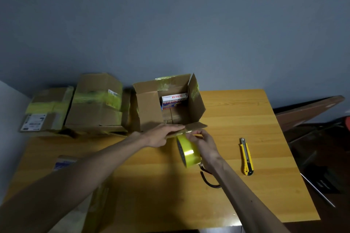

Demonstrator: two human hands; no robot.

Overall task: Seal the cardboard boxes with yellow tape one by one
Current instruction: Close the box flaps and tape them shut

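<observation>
An open cardboard box point(149, 108) stands at the back middle of the wooden table point(236, 119), all its flaps up or folded out, with a red-and-white carton point(175, 98) inside. My left hand point(163, 134) lies flat, fingers straight, on the box's near flap point(197, 126). My right hand point(203, 144) holds the roll of yellow tape point(188, 152) just below that flap, its fingers pinching the tape's end at the flap's edge.
Two cardboard boxes with yellow tape on them, one point(98, 102) beside the open box and one point(47, 108) further left, sit at the back left. A yellow utility knife point(246, 157) lies to the right. More cardboard point(91, 212) lies under my left forearm. Dark furniture stands beyond the table's right edge.
</observation>
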